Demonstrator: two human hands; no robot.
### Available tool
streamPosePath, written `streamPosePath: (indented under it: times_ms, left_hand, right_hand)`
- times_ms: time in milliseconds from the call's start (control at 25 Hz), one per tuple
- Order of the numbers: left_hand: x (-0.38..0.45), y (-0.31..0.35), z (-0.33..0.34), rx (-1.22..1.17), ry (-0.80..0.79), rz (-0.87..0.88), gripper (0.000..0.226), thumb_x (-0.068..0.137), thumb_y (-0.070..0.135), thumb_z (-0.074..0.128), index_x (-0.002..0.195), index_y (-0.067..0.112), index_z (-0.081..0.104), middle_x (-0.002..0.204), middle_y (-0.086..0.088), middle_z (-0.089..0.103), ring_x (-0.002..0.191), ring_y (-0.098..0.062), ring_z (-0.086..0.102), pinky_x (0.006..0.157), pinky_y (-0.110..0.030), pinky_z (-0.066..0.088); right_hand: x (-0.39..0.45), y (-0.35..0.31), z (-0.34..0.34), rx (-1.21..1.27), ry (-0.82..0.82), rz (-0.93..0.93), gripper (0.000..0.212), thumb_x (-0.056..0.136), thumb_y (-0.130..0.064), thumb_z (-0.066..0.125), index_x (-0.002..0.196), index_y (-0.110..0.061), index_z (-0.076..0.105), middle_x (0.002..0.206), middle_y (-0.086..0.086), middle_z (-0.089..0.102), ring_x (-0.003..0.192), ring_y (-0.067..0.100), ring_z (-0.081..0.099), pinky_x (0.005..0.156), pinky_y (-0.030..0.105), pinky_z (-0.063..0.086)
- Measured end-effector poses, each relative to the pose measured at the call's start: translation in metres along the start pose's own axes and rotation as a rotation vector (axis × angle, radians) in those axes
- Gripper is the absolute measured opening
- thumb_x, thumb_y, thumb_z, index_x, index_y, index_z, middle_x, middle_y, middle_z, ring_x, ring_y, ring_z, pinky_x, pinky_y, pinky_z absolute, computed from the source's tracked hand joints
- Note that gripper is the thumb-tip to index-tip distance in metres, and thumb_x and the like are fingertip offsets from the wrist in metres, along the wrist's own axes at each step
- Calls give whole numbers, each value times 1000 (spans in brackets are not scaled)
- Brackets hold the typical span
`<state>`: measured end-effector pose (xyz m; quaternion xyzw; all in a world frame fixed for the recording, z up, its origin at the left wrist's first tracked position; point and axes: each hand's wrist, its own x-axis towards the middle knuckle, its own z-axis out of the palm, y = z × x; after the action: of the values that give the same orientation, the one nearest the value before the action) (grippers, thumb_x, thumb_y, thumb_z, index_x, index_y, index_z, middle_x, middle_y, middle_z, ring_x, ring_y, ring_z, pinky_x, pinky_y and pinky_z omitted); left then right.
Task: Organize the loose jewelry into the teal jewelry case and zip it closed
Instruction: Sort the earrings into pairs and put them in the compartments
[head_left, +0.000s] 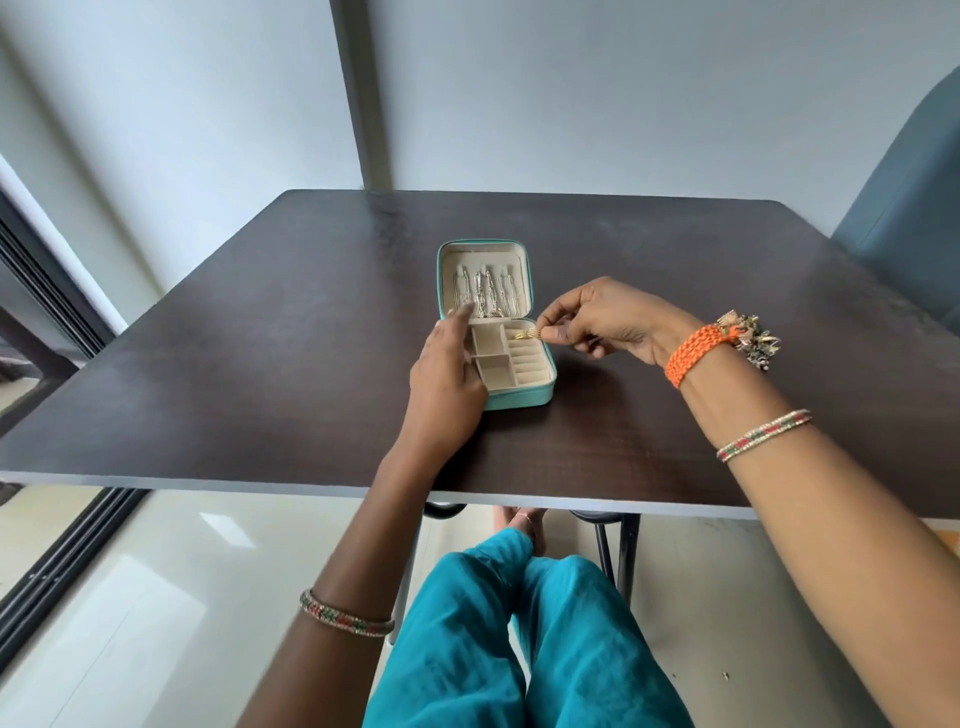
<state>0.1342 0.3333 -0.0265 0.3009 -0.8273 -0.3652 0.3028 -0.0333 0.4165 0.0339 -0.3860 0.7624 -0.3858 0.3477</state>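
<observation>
1. Teal jewelry case (519, 399) open flat near the middle of a dark wood-grain table (675, 291), lid (484, 248) lying on the far side, tray half on the near side.
2. Inside the lid, three silver chains (487, 293) hanging side by side from small cream tabs, running down toward the hinge.
3. In the tray, two square cream compartments (492, 358) on the left, one behind the other; a block of ring rolls (529, 358) on the right.
4. Left hand (448, 383) resting on the left edge of the tray, fingers fairly straight, index fingertip reaching up to the lid's lower left corner; holding nothing.
5. Right hand (608, 323) just right of the case, thumb and forefinger pinching a small gold piece (525, 334), possibly a ring or an earring, too small to tell.
6. Gold piece at the far end of the ring rolls, touching or just above the cushion.
7. Orange braided band (698, 352) with a beaded tassel on the right wrist; a red, green and white bangle (763, 434) farther up that forearm.
8. Matching bangle (345, 613) on the left forearm.
9. Teal trousers (519, 649) on the knees below the near table edge, over a pale glossy floor (156, 597).
10. Grey-blue chair back (914, 208) at the far right, beside the table.
</observation>
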Motion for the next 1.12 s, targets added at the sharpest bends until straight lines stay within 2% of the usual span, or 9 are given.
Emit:
streamPosePath:
  times_ms: [80, 200, 360, 520, 720, 1120]
  left_hand:
    - [1, -1, -1, -37, -27, 9, 62, 87, -6, 36, 146, 13, 28, 139, -13, 48, 126, -27, 45, 105, -30, 33]
    - [3, -2, 1, -49, -33, -4, 63, 84, -5, 36, 146, 10, 30, 136, -17, 49, 124, -31, 45, 107, -37, 34]
    - [4, -10, 6, -71, -53, 2, 70, 73, 9, 30, 142, 13, 36, 137, -13, 50, 125, -30, 46, 106, -46, 38]
    - [7, -14, 7, -113, -63, -2, 72, 69, 10, 30, 140, 17, 40, 138, -9, 48, 128, -27, 44, 106, -46, 39]
    - [7, -12, 6, -128, -33, 49, 69, 70, 7, 30, 137, 11, 43, 139, -8, 47, 128, -25, 44, 108, -43, 37]
    - [8, -15, 7, -136, -33, 56, 64, 74, 3, 32, 135, 15, 46, 139, -6, 46, 129, -23, 43, 107, -44, 38]
  right_hand:
    - [2, 1, 0, 17, -23, 19, 13, 84, 0, 64, 80, -11, 68, 63, -2, 53, 46, 6, 42, 40, 16, 36]
    - [8, -2, 0, -10, -86, 57, 14, 85, 1, 63, 80, -11, 67, 64, -2, 54, 45, 6, 44, 39, 15, 36]
    - [18, -6, -2, -113, -195, 120, 12, 87, -4, 63, 83, -15, 66, 66, -2, 52, 44, 3, 42, 35, 13, 28]
    - [25, -11, -7, -143, -286, 172, 14, 89, -6, 60, 82, -17, 65, 67, -5, 55, 50, 4, 45, 37, 13, 29]
    - [30, -12, -10, -122, -337, 217, 16, 90, -5, 57, 82, -17, 65, 62, -8, 59, 49, 2, 47, 38, 13, 31]
    - [31, -18, -11, -275, -347, 203, 18, 88, -5, 57, 79, -19, 63, 72, -6, 51, 62, 7, 40, 58, 21, 36]
